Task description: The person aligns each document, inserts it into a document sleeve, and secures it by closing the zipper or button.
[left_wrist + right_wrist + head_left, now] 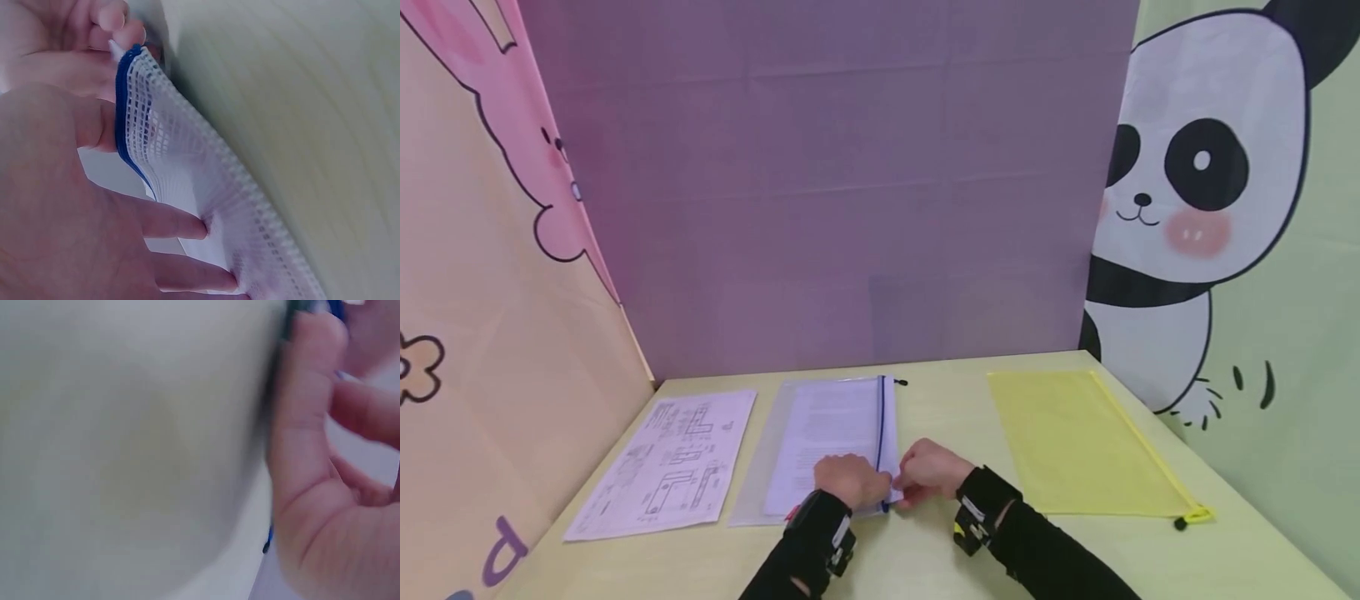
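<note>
1. The left hand (850,479) is partly closed and grips the near edge of a clear mesh plastic pouch (762,462) with a blue zip (882,417); some fingers reach along the mesh.
2. The right hand (932,468), fingers curled close, seems to pinch the zip's near end; exact contact is hidden and blurred.
3. The pouch lies left of the tabletop's (947,400) middle, white printed papers (831,417) inside. A paper corner caught in the zip could crease or jam it.
4. Yellow mesh pouch (1090,442): near the right edge. White drawing sheet (666,462): near the left edge, small text unreadable.
</note>
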`<state>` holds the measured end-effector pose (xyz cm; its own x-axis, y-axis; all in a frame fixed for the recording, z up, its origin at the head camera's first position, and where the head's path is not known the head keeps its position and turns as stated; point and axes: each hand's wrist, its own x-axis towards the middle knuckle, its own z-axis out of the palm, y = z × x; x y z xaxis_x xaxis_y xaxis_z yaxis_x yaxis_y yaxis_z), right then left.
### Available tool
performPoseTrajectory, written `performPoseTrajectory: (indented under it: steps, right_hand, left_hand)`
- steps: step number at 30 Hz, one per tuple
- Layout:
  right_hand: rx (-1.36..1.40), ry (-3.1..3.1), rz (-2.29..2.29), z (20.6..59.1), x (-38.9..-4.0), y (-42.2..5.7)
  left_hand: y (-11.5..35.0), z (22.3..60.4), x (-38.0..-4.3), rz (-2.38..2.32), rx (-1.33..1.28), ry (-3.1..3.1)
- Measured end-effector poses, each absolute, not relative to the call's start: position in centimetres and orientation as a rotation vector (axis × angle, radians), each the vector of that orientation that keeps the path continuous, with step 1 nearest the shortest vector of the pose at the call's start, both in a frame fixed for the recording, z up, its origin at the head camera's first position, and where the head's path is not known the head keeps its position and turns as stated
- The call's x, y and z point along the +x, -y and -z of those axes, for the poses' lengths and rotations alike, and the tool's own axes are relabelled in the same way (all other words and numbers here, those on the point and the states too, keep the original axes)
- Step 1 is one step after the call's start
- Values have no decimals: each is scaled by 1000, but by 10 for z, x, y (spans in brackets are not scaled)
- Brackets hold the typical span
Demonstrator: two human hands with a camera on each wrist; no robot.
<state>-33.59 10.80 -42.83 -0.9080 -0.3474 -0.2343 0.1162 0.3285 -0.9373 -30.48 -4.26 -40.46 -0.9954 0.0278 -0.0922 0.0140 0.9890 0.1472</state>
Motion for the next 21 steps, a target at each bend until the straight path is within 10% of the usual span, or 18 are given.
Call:
performPoseTrajectory:
  steps: [21]
  right_hand:
    - [-141, -2321, 1543, 429, -338, -102]
  left_hand:
    - [42, 404, -306, -235, 21, -3021]
